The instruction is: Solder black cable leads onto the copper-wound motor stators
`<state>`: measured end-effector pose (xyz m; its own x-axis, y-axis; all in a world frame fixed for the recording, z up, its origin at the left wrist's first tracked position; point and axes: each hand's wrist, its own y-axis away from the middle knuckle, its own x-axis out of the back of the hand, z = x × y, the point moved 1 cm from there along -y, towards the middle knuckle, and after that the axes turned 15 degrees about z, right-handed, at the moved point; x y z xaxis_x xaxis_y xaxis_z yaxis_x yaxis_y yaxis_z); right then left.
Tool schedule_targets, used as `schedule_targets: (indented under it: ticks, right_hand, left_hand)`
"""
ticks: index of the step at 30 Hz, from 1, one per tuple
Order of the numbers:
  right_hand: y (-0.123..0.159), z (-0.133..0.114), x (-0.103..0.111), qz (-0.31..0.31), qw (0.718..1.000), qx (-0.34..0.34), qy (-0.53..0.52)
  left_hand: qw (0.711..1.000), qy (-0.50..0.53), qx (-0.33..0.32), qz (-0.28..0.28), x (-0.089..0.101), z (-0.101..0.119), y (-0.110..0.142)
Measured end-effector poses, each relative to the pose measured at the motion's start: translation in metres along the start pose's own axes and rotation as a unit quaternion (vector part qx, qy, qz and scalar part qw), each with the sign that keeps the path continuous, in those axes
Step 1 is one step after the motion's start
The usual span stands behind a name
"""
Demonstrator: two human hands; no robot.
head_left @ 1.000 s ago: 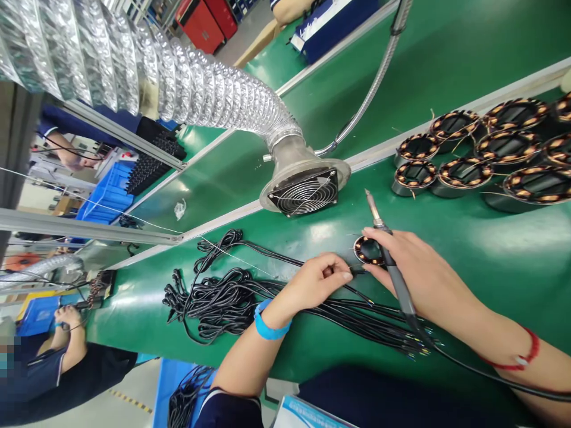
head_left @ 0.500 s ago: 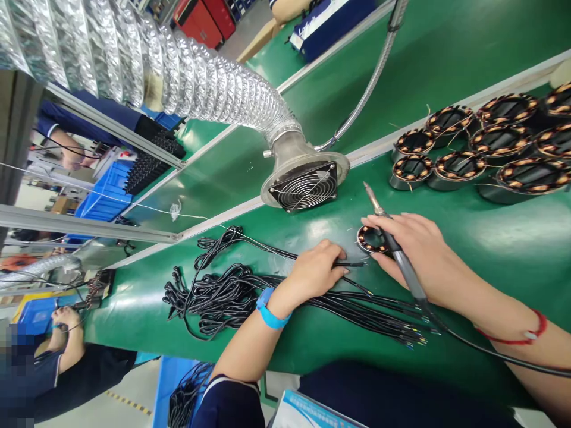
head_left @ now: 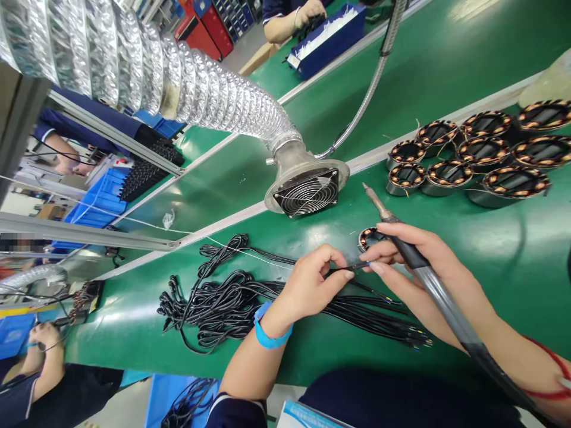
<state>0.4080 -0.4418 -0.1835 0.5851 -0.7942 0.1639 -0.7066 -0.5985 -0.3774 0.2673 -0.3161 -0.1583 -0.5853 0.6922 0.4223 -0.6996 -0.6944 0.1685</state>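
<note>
My left hand (head_left: 314, 276) pinches a black cable (head_left: 345, 268) near its stripped end. Fingertips of my right hand (head_left: 414, 261) meet the same cable end from the right. Across that right hand lies a soldering iron (head_left: 410, 252), gripped with its tip pointing up and away. A small stator ring (head_left: 368, 238) with copper windings sits on the green bench just behind the right fingers, partly hidden by them. Under and beside my left hand runs a bundle of black cables (head_left: 232, 303), their coloured wire ends (head_left: 419, 339) fanned out to the right.
A fume extractor fan (head_left: 307, 193) on a silver duct (head_left: 214, 89) hangs over the bench. Several wound stators (head_left: 450, 175) stand at the back right. A blue box (head_left: 328, 41) lies beyond. Co-workers' hands (head_left: 47, 339) show at the left and top.
My right hand has left the stator ring and come to the cable end, carrying the iron. My left hand has raised the cable end slightly. The view has shifted a little.
</note>
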Motion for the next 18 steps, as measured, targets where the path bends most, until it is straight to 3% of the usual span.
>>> schedule_targets:
  ticks: [6,9,13,18]
  right_hand:
    - [-0.003,0.010,-0.010,-0.033,0.987,-0.125,-0.091]
    - [-0.002,0.013,-0.014,-0.033,0.976,-0.168,-0.136]
    - [-0.001,0.014,-0.019,-0.040,0.971,-0.174,-0.158]
    - [0.001,0.015,-0.019,-0.029,0.980,-0.135,-0.142]
  left_hand:
    - [0.992,0.129,0.011,-0.007,0.001,-0.008,-0.007]
    - [0.995,0.098,-0.010,-0.024,0.003,-0.007,-0.013]
    - [0.996,0.033,-0.035,-0.076,0.004,-0.003,-0.017]
    - [0.995,-0.032,-0.047,-0.085,0.002,0.002,-0.017]
